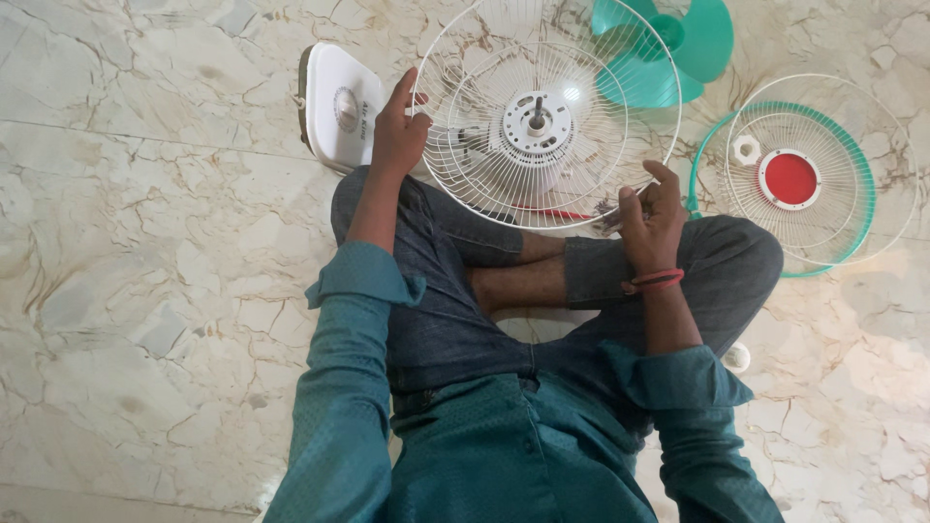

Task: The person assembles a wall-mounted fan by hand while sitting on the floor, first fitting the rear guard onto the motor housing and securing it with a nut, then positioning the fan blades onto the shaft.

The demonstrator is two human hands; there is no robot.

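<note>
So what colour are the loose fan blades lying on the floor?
The fan blades are green, a teal shade, seen best in the head view, behind the white wire guard.

Green fan blade beside front grille.

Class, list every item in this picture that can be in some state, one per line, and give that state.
Rear fan guard: on the motor, front uncovered, held at its rim.
Motor shaft: bare, no blade fitted.
Green fan blade: detached, lying on the floor.
Front fan guard: detached, lying flat on the floor.
Fan base: tipped on its side.
Left hand: gripping the guard rim.
Right hand: curled at the guard's lower edge.
</note>
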